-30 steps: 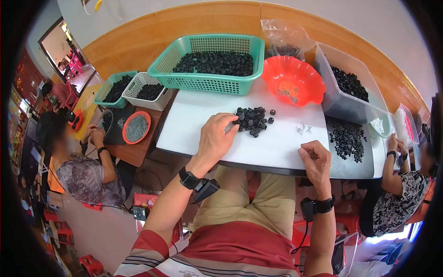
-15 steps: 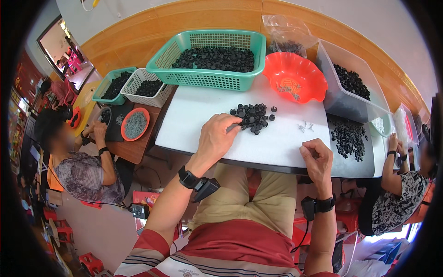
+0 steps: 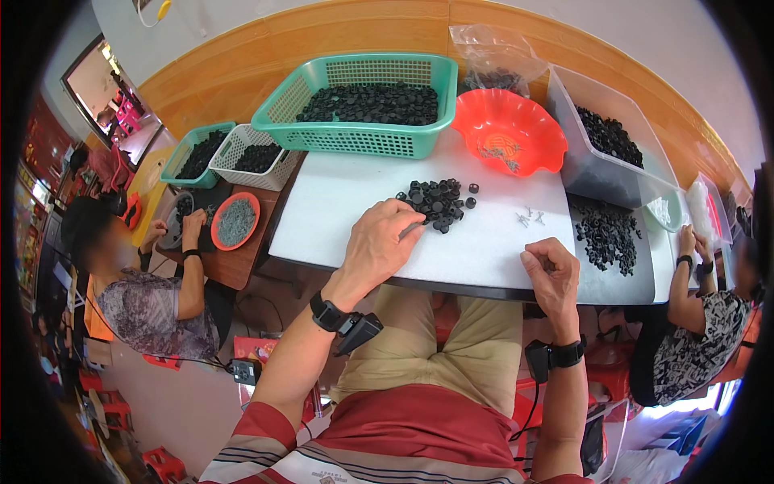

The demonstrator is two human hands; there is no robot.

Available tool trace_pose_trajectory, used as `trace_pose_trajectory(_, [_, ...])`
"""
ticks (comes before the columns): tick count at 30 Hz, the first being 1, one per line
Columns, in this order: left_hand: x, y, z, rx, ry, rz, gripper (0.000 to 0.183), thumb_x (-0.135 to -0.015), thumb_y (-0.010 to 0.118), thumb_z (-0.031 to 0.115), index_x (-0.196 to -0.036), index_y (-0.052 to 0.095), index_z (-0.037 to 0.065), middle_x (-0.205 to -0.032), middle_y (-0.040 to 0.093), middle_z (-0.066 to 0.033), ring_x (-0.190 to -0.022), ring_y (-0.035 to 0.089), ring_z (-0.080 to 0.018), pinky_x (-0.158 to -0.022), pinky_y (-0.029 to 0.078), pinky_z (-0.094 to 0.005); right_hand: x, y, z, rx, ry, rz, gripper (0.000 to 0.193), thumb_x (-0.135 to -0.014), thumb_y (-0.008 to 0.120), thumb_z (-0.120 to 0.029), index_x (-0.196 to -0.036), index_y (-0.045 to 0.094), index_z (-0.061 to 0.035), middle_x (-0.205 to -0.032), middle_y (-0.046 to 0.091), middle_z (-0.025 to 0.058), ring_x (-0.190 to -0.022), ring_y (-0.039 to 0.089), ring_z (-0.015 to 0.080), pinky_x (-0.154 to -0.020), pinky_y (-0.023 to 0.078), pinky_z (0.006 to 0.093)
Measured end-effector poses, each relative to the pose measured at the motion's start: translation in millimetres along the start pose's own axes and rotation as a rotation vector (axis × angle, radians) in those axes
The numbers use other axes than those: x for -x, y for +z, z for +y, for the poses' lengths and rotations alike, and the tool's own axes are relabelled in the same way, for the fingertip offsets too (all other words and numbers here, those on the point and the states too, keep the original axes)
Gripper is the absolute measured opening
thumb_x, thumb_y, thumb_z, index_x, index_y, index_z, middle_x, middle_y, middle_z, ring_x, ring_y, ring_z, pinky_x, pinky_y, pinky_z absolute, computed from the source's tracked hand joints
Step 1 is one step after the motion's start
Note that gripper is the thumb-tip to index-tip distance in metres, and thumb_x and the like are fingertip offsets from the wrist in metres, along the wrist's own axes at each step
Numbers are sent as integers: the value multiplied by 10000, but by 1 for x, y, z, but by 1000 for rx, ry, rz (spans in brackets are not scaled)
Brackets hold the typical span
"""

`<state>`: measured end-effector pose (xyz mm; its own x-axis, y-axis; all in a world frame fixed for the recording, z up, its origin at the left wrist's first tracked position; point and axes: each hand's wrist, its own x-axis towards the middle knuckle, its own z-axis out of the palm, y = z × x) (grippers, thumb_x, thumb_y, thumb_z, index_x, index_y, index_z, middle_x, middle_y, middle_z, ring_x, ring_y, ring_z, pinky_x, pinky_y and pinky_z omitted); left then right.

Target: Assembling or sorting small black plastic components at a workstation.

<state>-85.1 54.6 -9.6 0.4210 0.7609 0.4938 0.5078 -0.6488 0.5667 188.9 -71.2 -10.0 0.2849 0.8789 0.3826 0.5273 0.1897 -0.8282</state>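
Note:
My left hand (image 3: 380, 242) rests at the near-left edge of a loose pile of small black knob-like plastic parts (image 3: 439, 202) on the white board. Its thumb and fingers are drawn together in a pinch; whatever they hold is hidden. To the right, my right hand (image 3: 554, 276) hovers at the board's near edge with fingers curled and thumb against them. What it may hold cannot be made out. Several small silvery screws (image 3: 529, 216) lie on the board between the pile and my right hand.
Behind the pile stand a green basket (image 3: 355, 143) of black parts, a red scalloped bowl (image 3: 548, 137) with screws and a clear bin (image 3: 597, 173). More black parts lie on a dark mat (image 3: 637, 282) at right. One person works at each side.
My left hand has stayed at the pile, its fingertips shifting slightly. My right hand keeps its curled pose. The view has moved a little. The person at left has moved their hands apart.

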Motion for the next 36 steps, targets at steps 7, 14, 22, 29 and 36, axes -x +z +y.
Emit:
trace_pose_trajectory(7, [-2, 3, 2, -103, 50, -25, 205, -826, 771, 118, -1020, 749, 52, -997, 659, -105, -913, 645, -320, -811, 525, -415, 0, 0, -6, 16, 23, 3, 55, -879, 720, -7, -892, 672, 16, -731, 550, -17, -643, 438, 58, -590, 376, 233])
trace_pose_trajectory(14, [-7, 8, 1, -134, -1, -50, 187, -831, 771, 126, -1006, 752, 63, -996, 658, -102, -918, 645, -333, -801, 522, -430, 0, 1, -2, 42, 8, 16, 52, -877, 721, -10, -891, 676, 13, -733, 558, -20, -648, 446, 58, -590, 379, 234])
trace_pose_trajectory(22, [-11, 10, 3, -171, 29, -66, 170, -842, 761, 123, -1002, 738, 71, -984, 641, -89, -925, 634, -320, -815, 514, -425, 0, 2, 3, -40, 37, 17, 68, -882, 740, -23, -914, 692, 14, -754, 591, -11, -659, 473, 60, -599, 401, 237])
trace_pose_trajectory(29, [-9, 11, 7, -148, 96, -37, 126, -842, 747, 107, -958, 718, 68, -963, 630, -84, -900, 623, -316, -802, 508, -419, 0, 3, 8, -48, 9, 36, 67, -875, 745, -16, -912, 697, 11, -744, 593, -3, -645, 479, 62, -584, 400, 241])
trace_pose_trajectory(36, [-5, 10, 6, -144, 158, -35, 106, -836, 737, 90, -935, 711, 65, -937, 635, -78, -881, 627, -305, -770, 515, -409, -3, -2, 0, 8, 81, 8, 101, -879, 742, -28, -958, 691, 7, -777, 615, -1, -635, 488, 59, -591, 415, 231])
